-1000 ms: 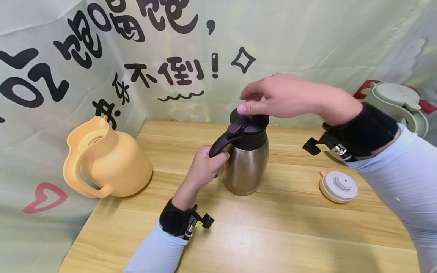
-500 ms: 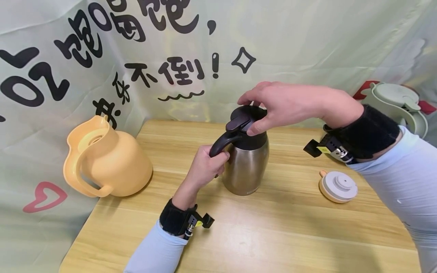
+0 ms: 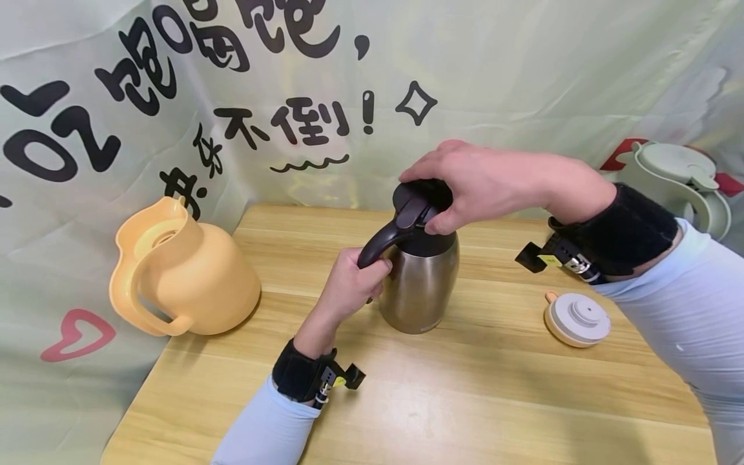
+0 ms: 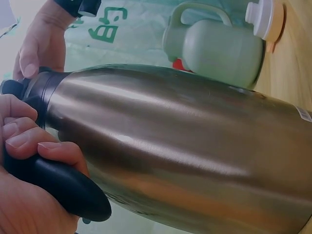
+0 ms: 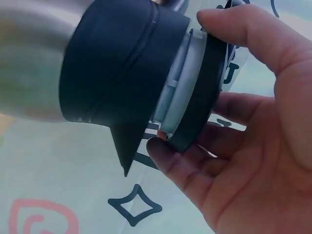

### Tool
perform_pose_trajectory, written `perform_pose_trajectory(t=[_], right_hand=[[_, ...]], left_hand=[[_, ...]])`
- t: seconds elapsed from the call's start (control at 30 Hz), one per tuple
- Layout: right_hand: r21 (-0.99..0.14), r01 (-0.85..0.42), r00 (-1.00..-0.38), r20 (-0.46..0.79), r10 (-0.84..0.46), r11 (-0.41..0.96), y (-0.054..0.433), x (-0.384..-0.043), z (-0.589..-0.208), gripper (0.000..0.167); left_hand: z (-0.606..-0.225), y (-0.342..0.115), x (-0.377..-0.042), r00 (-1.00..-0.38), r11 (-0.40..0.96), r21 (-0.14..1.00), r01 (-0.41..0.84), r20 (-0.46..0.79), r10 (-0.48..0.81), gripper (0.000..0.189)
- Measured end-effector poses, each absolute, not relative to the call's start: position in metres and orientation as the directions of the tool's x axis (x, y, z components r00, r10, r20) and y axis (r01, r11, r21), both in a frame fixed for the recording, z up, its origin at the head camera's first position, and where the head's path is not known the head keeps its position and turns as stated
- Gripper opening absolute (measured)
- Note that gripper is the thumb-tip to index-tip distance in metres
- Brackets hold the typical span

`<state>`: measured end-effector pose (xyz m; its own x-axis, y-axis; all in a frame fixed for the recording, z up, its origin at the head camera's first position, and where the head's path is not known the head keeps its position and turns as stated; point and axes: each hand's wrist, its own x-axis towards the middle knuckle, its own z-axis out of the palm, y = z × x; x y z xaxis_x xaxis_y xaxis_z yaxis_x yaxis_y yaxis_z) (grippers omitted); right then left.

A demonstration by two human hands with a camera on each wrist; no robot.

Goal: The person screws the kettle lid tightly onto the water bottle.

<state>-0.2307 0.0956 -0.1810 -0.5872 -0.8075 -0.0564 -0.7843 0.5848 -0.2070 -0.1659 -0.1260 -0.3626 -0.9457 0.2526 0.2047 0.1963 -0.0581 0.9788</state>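
Observation:
A brushed-steel thermos jug (image 3: 415,294) with a black collar (image 5: 117,63) and black handle (image 3: 379,247) stands upright on the table. My left hand (image 3: 354,284) grips the handle, fingers wrapped round it in the left wrist view. At the top, my right hand (image 3: 482,181) holds the round black lid (image 5: 204,92) by its rim, between thumb and fingers. In the right wrist view, the lid sits partly out of the collar, its pale inner plug (image 5: 183,83) showing in the gap. The hand covers part of the lid in the head view.
An orange jug (image 3: 203,278) without a lid stands at the left. An orange-and-white lid (image 3: 581,318) lies on the wooden table (image 3: 494,400) at the right. Behind the right forearm is a pale green jug (image 3: 677,165). A printed cloth (image 3: 511,71) hangs behind.
My right hand has come down from above the jug and taken the lid by its rim. The lid has shifted slightly. My left hand has stayed on the handle.

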Motion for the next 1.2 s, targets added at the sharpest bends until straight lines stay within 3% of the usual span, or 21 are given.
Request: perform_pose_trajectory(t=[0.13, 0.33, 0.67, 0.83, 1.2], right_hand=[[-0.206, -0.783, -0.59, -0.053, -0.806, 0.587, 0.0955, -0.232, -0.1813, 0.063], [-0.176, -0.748, -0.642, -0.055, -0.765, 0.64, 0.0952, -0.2312, -0.1829, 0.057], [-0.078, -0.633, -0.766, -0.077, -0.638, 0.77, 0.0913, -0.2283, -0.1859, 0.094], [-0.14, -0.66, -0.731, -0.108, -0.674, 0.738, 0.0957, -0.2279, -0.181, 0.103], [-0.257, -0.729, -0.64, -0.071, -0.765, 0.634, 0.1004, -0.2288, -0.1797, 0.082]], left_hand=[[-0.3628, -0.1258, -0.166, -0.947, -0.05, 0.979, 0.196, 0.202, 0.251, 0.035], [-0.3629, -0.1257, -0.1662, -0.948, -0.052, 0.98, 0.191, 0.198, 0.251, 0.034], [-0.3621, -0.1254, -0.1657, -0.947, -0.042, 0.979, 0.198, 0.202, 0.249, 0.033], [-0.3618, -0.1248, -0.1657, -0.95, -0.03, 0.981, 0.19, 0.191, 0.246, 0.032], [-0.3624, -0.1258, -0.1654, -0.952, -0.061, 0.983, 0.174, 0.184, 0.243, 0.037]])
